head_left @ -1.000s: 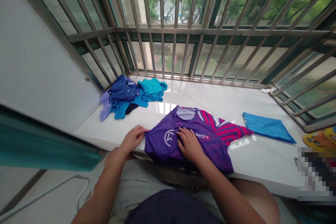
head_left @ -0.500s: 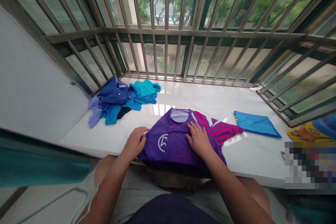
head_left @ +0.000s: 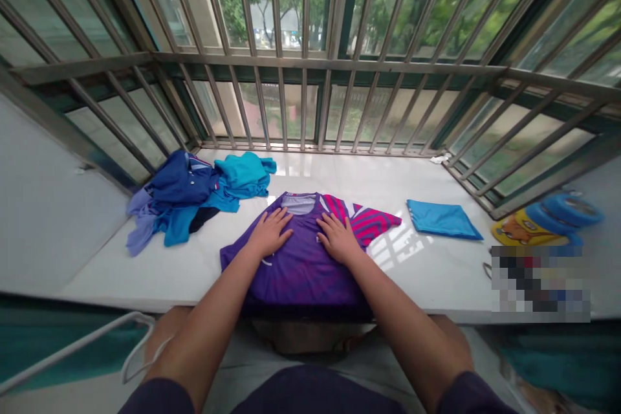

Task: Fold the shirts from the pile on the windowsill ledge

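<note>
Shirt [head_left: 301,278], one, purple, short-sleeved: laid on the white window ledge [head_left: 194,278] at the centre of the frame, collar toward the window, lower end at the ledge's near edge. Collar [head_left: 298,205] open, grey lining showing. Sleeve [head_left: 373,223], striped pink and purple with white flashes, spread toward the right of the frame. White print on the chest, partly covered. Hands, two, bare: left hand [head_left: 269,233] flat on the upper chest, left of the collar's middle, fingers a little spread; right hand [head_left: 336,238] flat on the opposite side, near the base of the striped sleeve. The hands lie apart, palms down, with nothing gripped. Folded cloth [head_left: 444,220], one, blue: flat, right of centre, just beside the sleeve's tip. Heap of clothing, left of centre, well apart from the shirt: navy garment [head_left: 174,181] with white button on top, teal garment [head_left: 245,171] at its right, lavender garment [head_left: 138,233] at its left, black piece [head_left: 202,218] below. Container [head_left: 524,223], yellow and blue, on its side at the right. White scrap [head_left: 440,159], small, in the ledge's far right corner. Metal bars [head_left: 280,100] across the window, upper frame.
</note>
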The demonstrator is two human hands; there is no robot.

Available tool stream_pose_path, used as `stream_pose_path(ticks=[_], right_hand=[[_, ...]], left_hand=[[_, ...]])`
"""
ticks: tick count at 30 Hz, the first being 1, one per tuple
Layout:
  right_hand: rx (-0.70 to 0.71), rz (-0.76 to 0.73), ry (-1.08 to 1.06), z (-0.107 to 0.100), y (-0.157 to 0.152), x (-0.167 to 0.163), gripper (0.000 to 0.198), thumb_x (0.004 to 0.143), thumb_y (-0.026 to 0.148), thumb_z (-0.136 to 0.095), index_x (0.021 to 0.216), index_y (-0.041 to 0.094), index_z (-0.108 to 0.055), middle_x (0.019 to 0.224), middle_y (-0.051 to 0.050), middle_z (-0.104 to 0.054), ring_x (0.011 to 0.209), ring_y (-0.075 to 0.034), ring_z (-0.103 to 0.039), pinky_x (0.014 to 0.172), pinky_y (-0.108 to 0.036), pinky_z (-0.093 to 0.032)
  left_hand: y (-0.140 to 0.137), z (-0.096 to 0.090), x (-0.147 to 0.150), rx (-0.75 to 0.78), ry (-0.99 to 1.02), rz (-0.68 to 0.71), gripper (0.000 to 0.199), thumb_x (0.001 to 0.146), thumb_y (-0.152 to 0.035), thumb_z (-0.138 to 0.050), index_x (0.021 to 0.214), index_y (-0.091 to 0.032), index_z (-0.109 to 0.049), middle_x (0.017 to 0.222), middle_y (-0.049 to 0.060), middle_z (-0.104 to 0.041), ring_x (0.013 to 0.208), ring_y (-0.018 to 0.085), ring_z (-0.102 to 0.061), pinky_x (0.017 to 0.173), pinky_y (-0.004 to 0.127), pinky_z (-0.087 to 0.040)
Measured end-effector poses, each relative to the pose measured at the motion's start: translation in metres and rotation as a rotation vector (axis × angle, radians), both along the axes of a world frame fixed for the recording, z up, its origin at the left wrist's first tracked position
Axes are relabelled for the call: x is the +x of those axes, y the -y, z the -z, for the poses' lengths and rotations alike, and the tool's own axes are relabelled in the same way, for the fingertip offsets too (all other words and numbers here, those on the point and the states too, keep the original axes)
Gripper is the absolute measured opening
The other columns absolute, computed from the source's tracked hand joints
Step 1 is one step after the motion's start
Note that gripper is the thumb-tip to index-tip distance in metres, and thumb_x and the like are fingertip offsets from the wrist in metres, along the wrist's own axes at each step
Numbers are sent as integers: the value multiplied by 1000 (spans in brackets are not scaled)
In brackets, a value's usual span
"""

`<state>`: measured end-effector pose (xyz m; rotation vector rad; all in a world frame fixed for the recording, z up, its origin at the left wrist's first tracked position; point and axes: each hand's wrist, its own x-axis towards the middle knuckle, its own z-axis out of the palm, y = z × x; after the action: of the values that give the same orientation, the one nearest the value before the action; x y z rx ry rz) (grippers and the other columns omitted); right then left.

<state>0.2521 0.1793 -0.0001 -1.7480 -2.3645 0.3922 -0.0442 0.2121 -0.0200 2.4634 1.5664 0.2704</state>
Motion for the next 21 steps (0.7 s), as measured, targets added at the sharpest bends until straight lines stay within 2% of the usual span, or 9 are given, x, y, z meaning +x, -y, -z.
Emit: stream_pose_path(ticks=[1, 3, 6, 8, 10, 12, 14, 17, 21], right_hand=[[8, 53, -7, -3, -4, 14, 54, 111, 43, -49, 164, 31, -51, 176, -6, -41, 165, -29, -29, 135, -63, -8], [25, 222, -14, -10, -11, 52, 55, 110, 38, -51, 162, 24, -52, 174, -14, -43, 163, -35, -32, 132, -68, -8], [-2, 415, -35, -22, -18, 115, 63, 102, 42, -65, 156, 10, -56, 164, -30, -49, 153, -47, -43, 123, -71, -28], [-62, 444, -82, -30, -23, 149, 58, 90, 43, -80, 139, 13, -69, 142, -27, -67, 137, -44, -58, 115, -58, -43], [-128, 427, -154, -38, -29, 171, 35, 79, 35, -89, 107, 18, -78, 111, -17, -78, 119, -37, -67, 104, -43, -50], [-178, 408, -251, -46, -34, 181, 19, 74, 28, -90, 79, 19, -73, 90, -9, -75, 105, -30, -70, 94, -34, -51], [-216, 394, -374, -54, -37, 182, 20, 76, 26, -85, 69, 19, -67, 80, -6, -72, 96, -27, -70, 89, -31, -52], [-271, 364, -610, -68, -36, 177, 12, 86, 30, -74, 83, 19, -71, 80, -4, -73, 90, -24, -71, 87, -33, -56], [-339, 351, -973, -86, -33, 165, 21, 93, 34, -68, 107, 18, -69, 94, -9, -77, 92, -23, -76, 90, -38, -62]], left_hand=[[-6, 0, -7, 6, -3, 3, 62, 110, -54, -44, 169, -34, -43, 180, 6, -34, 167, 30, -29, 135, 61, -19], [-14, 0, -16, 18, -5, 13, 61, 110, -54, -44, 168, -35, -44, 180, 5, -34, 167, 30, -30, 136, 60, -19], [-20, 2, -22, 32, -3, 33, 61, 110, -54, -44, 168, -35, -44, 180, 4, -35, 167, 29, -30, 136, 58, -18], [-21, 3, -23, 40, -4, 35, 61, 110, -55, -44, 168, -35, -44, 180, 4, -35, 167, 28, -30, 137, 57, -17], [-20, 3, -22, 37, -9, 30, 61, 110, -54, -44, 168, -35, -45, 180, 4, -35, 167, 28, -30, 137, 57, -16], [-20, 2, -21, 31, -10, 26, 61, 110, -54, -44, 168, -34, -45, 180, 5, -35, 167, 28, -30, 136, 58, -17], [-20, 2, -21, 34, -3, 28, 61, 110, -53, -44, 167, -33, -45, 180, 5, -35, 167, 29, -30, 136, 60, -17], [-19, 3, -21, 47, 8, 34, 61, 109, -51, -46, 167, -33, -46, 179, 6, -36, 167, 30, -31, 137, 60, -17], [-19, 4, -21, 62, 9, 36, 61, 110, -51, -45, 168, -33, -46, 179, 6, -36, 167, 29, -31, 137, 58, -16]])
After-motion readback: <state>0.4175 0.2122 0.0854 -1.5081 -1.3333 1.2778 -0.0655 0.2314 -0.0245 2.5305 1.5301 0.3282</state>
